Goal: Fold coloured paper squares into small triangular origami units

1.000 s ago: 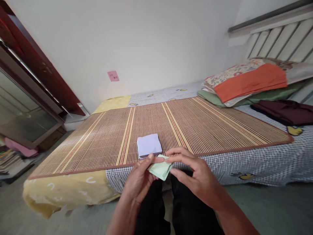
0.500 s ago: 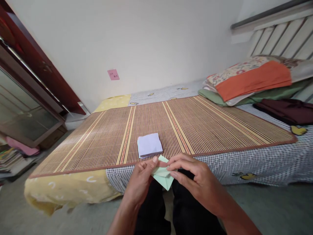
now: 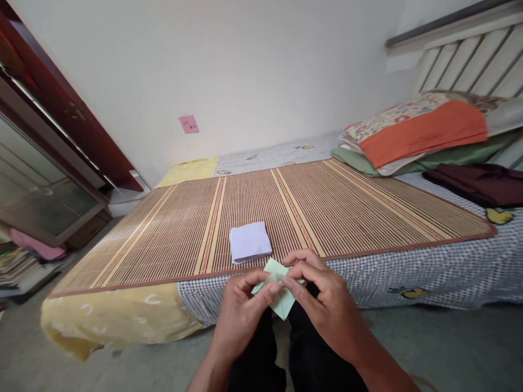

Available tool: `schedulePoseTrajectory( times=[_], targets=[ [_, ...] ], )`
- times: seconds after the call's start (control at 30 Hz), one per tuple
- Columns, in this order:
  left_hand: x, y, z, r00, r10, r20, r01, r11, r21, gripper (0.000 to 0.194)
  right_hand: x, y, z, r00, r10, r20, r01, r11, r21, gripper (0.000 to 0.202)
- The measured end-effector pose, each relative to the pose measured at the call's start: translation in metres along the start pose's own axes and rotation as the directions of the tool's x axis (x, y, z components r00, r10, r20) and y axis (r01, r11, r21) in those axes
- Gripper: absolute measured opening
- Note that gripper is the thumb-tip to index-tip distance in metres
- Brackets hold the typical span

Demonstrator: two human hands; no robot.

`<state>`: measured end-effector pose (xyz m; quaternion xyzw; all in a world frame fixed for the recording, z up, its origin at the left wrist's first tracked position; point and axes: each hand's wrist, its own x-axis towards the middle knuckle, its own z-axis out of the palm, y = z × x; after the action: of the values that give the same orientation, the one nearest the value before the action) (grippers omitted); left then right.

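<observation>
Already, your pale green square of paper (image 3: 283,306) carries several folds, though its middle layers appear unpressed, so the folding looks only partway along; your fingertips cover the centre, so that is hard to judge. Your left hand (image 3: 240,313) and right hand (image 3: 329,291) both pinch it, just off the near edge of the brown striped bamboo mat (image 3: 171,239), near the lilac-topped paper stack (image 3: 250,241). Compared with half a second ago, your left thumb reaches further over the paper, and corners poke out left and right.
</observation>
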<state>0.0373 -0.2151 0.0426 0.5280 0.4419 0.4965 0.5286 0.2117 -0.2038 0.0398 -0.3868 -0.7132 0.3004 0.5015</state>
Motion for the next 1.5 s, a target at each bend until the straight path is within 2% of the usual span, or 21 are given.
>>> schedulePoseTrajectory(
  times=[0.17,0.37,0.6,0.77,1.0,1.17,1.27,1.33,1.43,1.5],
  targets=[
    [-0.003,-0.001,0.003,0.998,0.003,-0.055,0.0,0.998,0.055,0.028,-0.001,0.0,0.004,1.0,0.029,0.012,-0.029,0.997,0.068,0.024],
    [-0.005,-0.002,0.006,0.992,-0.065,-0.106,0.061,0.997,-0.039,0.033,-0.004,-0.002,0.008,0.999,0.04,-0.009,-0.039,0.991,0.125,0.026],
    [-0.005,-0.003,0.01,0.972,-0.06,-0.227,0.034,0.993,-0.116,0.029,-0.004,-0.002,0.01,0.998,0.033,-0.05,-0.028,0.995,0.096,0.025],
    [-0.007,-0.005,0.011,0.964,-0.018,-0.264,-0.006,0.996,-0.089,0.026,-0.005,-0.002,0.013,0.994,0.042,-0.101,-0.032,0.995,0.093,0.027],
    [-0.008,-0.006,0.015,0.95,-0.06,-0.306,0.02,0.991,-0.132,0.03,-0.006,-0.004,0.014,0.992,0.061,-0.108,-0.052,0.996,0.077,0.026],
    [-0.008,-0.007,0.016,0.944,-0.003,-0.33,-0.024,0.997,-0.079,0.031,-0.008,-0.004,0.016,0.991,0.047,-0.128,-0.039,0.997,0.068,0.028],
    [-0.01,-0.006,0.017,0.94,0.006,-0.341,-0.029,0.998,-0.061,0.031,-0.008,-0.003,0.015,0.985,0.09,-0.146,-0.083,0.995,0.058,0.017],
    [-0.011,-0.004,0.018,0.944,-0.002,-0.329,-0.023,0.997,-0.071,0.033,-0.008,-0.003,0.013,0.982,0.143,-0.124,-0.135,0.988,0.074,0.003],
    [-0.011,-0.003,0.019,0.951,0.012,-0.309,-0.035,0.997,-0.069,0.037,-0.006,-0.003,0.011,0.987,0.157,-0.02,-0.154,0.982,0.108,0.01],
    [-0.011,-0.003,0.019,0.951,0.032,-0.308,-0.05,0.997,-0.052,0.038,-0.005,-0.003,0.01,0.991,0.131,0.005,-0.131,0.986,0.107,0.017]
  ],
)
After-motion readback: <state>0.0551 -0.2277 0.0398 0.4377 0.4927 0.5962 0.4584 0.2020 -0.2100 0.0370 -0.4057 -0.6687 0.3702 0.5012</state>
